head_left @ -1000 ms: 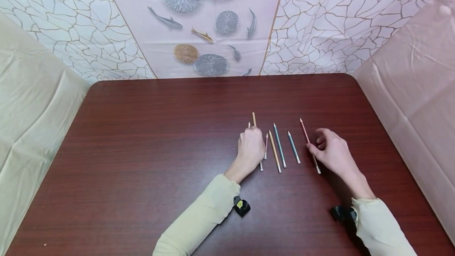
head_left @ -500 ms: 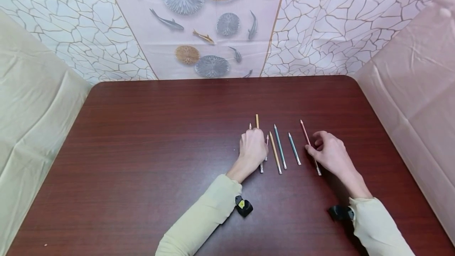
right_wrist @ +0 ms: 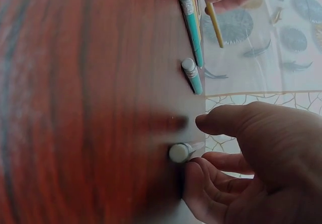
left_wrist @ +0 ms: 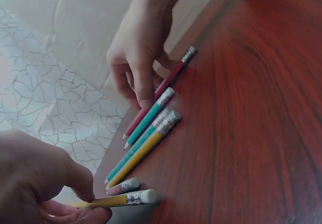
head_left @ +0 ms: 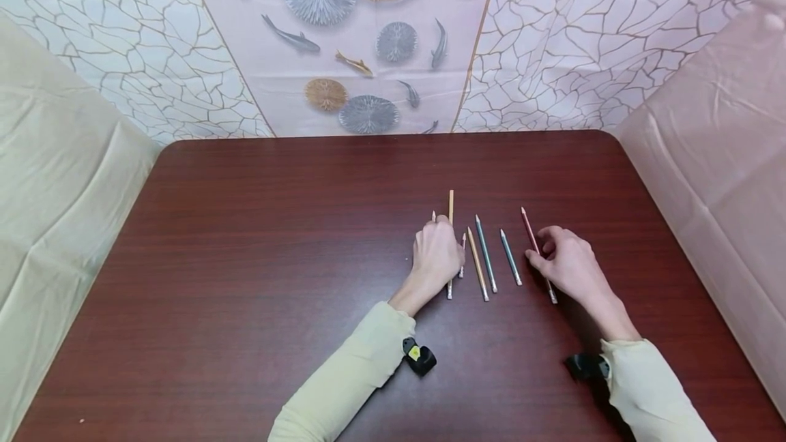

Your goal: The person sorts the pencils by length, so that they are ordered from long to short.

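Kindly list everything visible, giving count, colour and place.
Held pencil: 1, yellow, in left hand
Pink pencil: 1, pinkish, beside left hand
Resting pencil: 1, yellow, right of that
Long pencil: 1, teal, next rightward
Short pencil: 1, teal, further right
Red pencil: 1, red, at right hand
Pencil tip: 1, pale, past left hand
Table: 1, reddish-brown, underneath
Specks: 2, pale, on table
Patterned backdrop: 1, whitish, behind table
Drapes: 2, cream and pinkish, sides
Sleeves: 2, pale yellow, lower frame
Wrist cameras: 2, black, at sleeves
Hands: 2, bare, at pencils
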Tool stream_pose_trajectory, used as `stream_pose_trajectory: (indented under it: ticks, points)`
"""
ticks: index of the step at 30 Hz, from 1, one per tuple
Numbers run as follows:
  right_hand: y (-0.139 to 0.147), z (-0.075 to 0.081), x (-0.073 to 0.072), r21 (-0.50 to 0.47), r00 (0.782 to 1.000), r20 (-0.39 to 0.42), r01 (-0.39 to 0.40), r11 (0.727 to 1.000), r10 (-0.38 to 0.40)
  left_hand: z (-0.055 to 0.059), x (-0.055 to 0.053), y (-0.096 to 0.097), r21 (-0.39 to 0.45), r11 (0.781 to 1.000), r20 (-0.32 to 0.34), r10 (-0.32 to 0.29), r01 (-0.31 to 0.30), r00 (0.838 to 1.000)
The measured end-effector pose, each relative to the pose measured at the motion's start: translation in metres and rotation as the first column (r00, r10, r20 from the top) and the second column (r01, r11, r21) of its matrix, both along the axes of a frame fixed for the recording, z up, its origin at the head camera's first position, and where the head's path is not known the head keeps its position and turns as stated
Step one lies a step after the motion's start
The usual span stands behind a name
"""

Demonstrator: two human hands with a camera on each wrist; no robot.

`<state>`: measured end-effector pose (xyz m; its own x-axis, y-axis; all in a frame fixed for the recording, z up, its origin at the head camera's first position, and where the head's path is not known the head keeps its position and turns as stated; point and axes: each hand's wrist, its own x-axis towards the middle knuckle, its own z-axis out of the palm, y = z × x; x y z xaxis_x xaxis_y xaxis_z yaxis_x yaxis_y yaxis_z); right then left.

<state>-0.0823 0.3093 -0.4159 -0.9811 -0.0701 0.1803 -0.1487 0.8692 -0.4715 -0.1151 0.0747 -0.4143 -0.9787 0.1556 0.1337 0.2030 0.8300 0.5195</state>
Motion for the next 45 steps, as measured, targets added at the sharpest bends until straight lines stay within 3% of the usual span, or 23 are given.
stream_pose_trajectory:
  ticks: [4,9,11,14,17,19,23,26,29,31,36,40,45]
  points:
    - [0.001,0.0,-0.001,0.005,1.0,-0.009,0.003,1.0,-0.003,0.004,-0.001,-0.003,0.054,0.998,0.018,-0.033,0.032,0.999]
    - [0.001,0.0,-0.002,0.008,1.0,-0.012,-0.001,1.0,0.001,0.008,-0.004,-0.007,0.154,0.986,0.096,-0.08,0.065,0.992]
    - [0.001,0.0,-0.001,0.009,1.0,-0.011,-0.002,1.0,0.002,0.009,-0.005,-0.009,0.213,0.973,0.115,-0.116,0.09,0.987]
    - [0.001,0.001,-0.001,0.005,1.0,-0.013,-0.002,1.0,0.002,0.01,-0.007,-0.012,0.33,0.934,0.126,-0.185,0.135,0.975]
    - [0.001,0.001,-0.001,-0.002,1.0,-0.014,-0.002,1.0,0.002,0.009,-0.009,-0.016,0.472,0.866,0.135,-0.254,0.163,0.958]
    - [0.001,0.001,-0.001,-0.004,1.0,-0.017,-0.002,1.0,0.002,0.006,-0.01,-0.017,0.563,0.808,0.138,-0.299,0.174,0.944]
    - [0.001,0.001,-0.001,-0.004,1.0,-0.022,-0.003,1.0,0.003,0.0,-0.013,-0.019,0.752,0.637,0.132,-0.4,0.171,0.907]
    - [0.0,0.001,-0.001,-0.003,1.0,-0.021,-0.004,1.0,0.004,-0.002,-0.014,-0.021,0.85,0.51,0.136,-0.453,0.131,0.881]
    - [0.0,0.001,-0.001,-0.003,1.0,-0.019,-0.007,1.0,0.007,-0.003,-0.014,-0.023,0.891,0.447,0.151,-0.468,0.086,0.87]
    - [0.0,0.001,-0.001,-0.003,1.0,-0.018,-0.009,1.0,0.009,-0.003,-0.015,-0.025,0.904,0.424,0.167,-0.47,0.056,0.867]
    - [0.0,0.0,-0.002,-0.005,1.0,-0.023,-0.016,1.0,0.016,-0.004,-0.015,-0.03,0.917,0.399,0.199,-0.469,0.005,0.861]
    - [0.0,-0.002,-0.002,-0.003,0.999,-0.029,-0.026,1.0,0.026,-0.004,-0.014,-0.034,0.919,0.394,0.232,-0.469,-0.033,0.852]
    - [-0.001,-0.002,-0.002,0.014,0.999,-0.025,-0.033,0.999,0.033,-0.003,-0.013,-0.042,0.912,0.406,0.254,-0.459,-0.053,0.851]
